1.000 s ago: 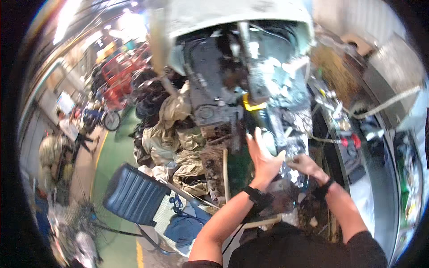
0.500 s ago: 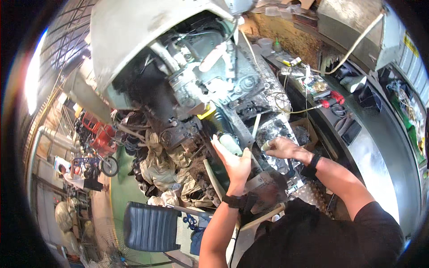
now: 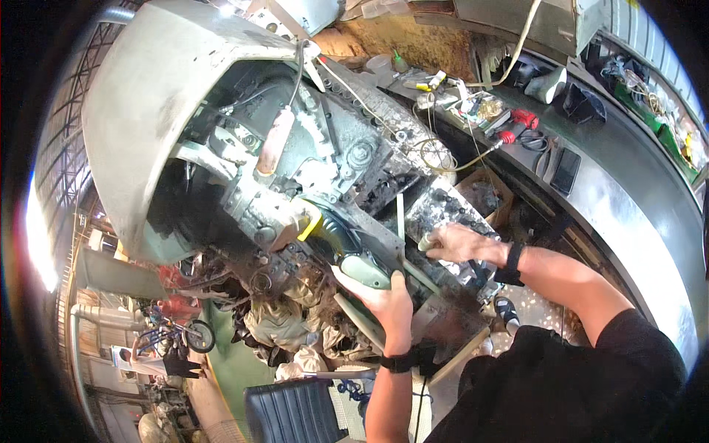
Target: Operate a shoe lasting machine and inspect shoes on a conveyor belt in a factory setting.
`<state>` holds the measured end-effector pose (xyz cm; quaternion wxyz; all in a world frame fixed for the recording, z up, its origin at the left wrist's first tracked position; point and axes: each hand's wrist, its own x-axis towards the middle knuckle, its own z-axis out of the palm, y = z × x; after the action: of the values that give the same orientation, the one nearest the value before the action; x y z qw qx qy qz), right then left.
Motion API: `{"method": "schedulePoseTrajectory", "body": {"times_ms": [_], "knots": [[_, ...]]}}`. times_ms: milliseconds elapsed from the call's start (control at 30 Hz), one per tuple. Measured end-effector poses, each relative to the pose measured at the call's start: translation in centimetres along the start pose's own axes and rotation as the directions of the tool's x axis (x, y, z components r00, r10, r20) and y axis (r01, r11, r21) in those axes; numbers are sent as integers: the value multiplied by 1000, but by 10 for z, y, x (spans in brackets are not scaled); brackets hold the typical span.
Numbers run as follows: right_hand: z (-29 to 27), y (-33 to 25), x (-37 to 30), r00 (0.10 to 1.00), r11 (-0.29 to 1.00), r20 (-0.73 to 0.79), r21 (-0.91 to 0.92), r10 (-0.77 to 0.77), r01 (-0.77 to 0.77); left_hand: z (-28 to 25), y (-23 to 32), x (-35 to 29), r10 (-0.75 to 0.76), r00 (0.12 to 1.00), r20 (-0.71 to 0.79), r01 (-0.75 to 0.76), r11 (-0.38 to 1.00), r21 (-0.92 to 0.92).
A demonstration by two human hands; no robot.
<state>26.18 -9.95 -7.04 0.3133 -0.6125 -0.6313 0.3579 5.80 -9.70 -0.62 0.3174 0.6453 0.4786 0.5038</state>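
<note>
We are leaning in over an opened engine [image 3: 295,184] under a raised grey hood [image 3: 140,96], and the view is swinging closer than it was a second ago: the engine block now fills the upper left, where earlier it sat farther up and smaller. Our left hand [image 3: 380,295] is wrapping around the pale green body of a power tool [image 3: 354,258], its nose pointing up into the engine beside a yellow part [image 3: 310,225]; the hand is clenched on the tool. Our right hand [image 3: 458,242] is pressing down on a grimy metal plate [image 3: 450,214] just right of the tool, fingers curled over a small pale piece [image 3: 426,242] that we cannot make out. From this we judge that the work is settling onto one spot in the engine. A cluttered desk [image 3: 628,192] is curving along the right, carrying red-handled tools [image 3: 521,118] and a dark phone-like slab [image 3: 566,170].
</note>
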Motion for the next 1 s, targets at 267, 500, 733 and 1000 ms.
{"method": "schedulePoseTrajectory", "body": {"times_ms": [267,500,733,1000], "knots": [[6,-4,-1,990,999,-144,-35,-9,4,-3,14,0,-78,997,27,79,996,-34],[-6,-17,3,998,987,-67,-159,11,-22,2,12,3,-35,999,38,34,999,11],[15,-90,5,955,917,-112,269,-274,295,-22,3,16,-200,977,80,215,915,-340],[87,-115,8,907,957,-319,-5,-275,289,-78,-19,36,-324,946,-26,285,864,-415]]}}
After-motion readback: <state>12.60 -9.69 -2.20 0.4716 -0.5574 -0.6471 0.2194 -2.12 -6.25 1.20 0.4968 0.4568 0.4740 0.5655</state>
